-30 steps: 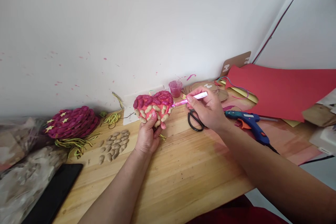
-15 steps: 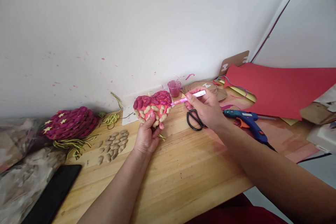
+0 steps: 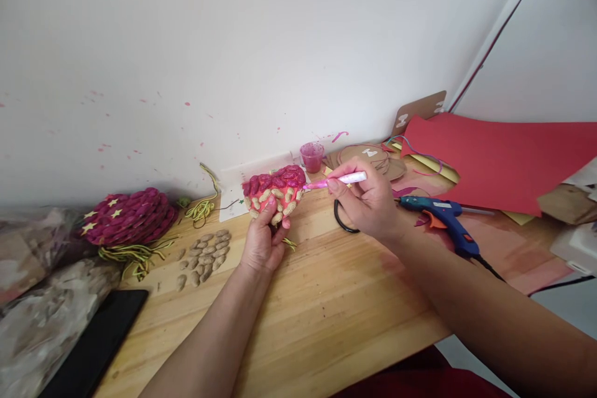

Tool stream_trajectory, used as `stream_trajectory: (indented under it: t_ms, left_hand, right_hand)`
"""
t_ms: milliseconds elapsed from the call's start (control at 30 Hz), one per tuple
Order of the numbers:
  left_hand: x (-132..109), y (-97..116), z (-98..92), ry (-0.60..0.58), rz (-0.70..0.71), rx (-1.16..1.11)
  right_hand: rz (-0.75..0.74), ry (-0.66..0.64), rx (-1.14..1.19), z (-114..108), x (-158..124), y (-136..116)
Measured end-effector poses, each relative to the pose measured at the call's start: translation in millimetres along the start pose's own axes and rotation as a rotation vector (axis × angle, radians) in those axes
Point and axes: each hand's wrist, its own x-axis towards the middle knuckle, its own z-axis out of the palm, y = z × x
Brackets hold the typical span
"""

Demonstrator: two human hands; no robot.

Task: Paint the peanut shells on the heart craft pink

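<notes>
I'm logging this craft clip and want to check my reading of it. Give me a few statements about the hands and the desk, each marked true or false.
1. The left hand grips the peanut-covered heart from below. True.
2. The right hand is empty. False: it holds a pink-tipped brush pointed at the heart's right edge.
3. Loose peanuts lie on the table, left of the left hand. True.
4. Every peanut on the heart is painted pink. False: only the upper rows are pink; the lower ones are bare tan.
5. The blue glue gun lies on the table, right of the right hand. True.
</notes>
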Motion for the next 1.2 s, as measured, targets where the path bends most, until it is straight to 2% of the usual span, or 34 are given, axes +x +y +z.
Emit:
stream_trajectory:
  t_ms: [100, 200, 333, 567, 667, 867, 1033, 1200]
  left_hand:
    - [0.7, -0.4, 0.2, -0.007, 0.02, -0.013]
    - [1.5, -1.3, -0.1, -0.023, 0.054, -0.017]
    - [1.5, -1.9, -0.5, -0.027, 0.057, -0.007]
    - [0.4, 0.8, 0.6, 0.001, 0.013, -0.037]
    - [0.5, 2.5, 0.2, -0.004, -0.018, -0.065]
    - [0.8, 3.9, -0.8, 0.002, -0.059, -0.09]
    - [2.0, 3.9, -1.3, 0.008, -0.075, -0.102]
    - [3.2, 4.0, -3.0, -0.002, -0.091, -0.107]
  right_hand:
    - [-0.04, -0.038, -0.043, 1.0, 0.3, -2.4]
    - [-0.028, -0.013, -0.119, 0.7, 0.3, -5.4]
    - [0.01, -0.034, -0.051, 0.6, 0.3, -7.9]
    - [0.066, -0.006, 0.001, 0.2, 0.3, -0.7]
    - [0.087, -0.04, 0.063, 0.5, -0.5, 2.6]
    - [0.083, -0.013, 0.048, -0.5, -0.7, 2.9]
    - [0.061, -0.071, 0.031, -0.4, 0.0, 0.9]
    - [0.112, -0.025, 0.084, -1.1, 0.9, 3.8]
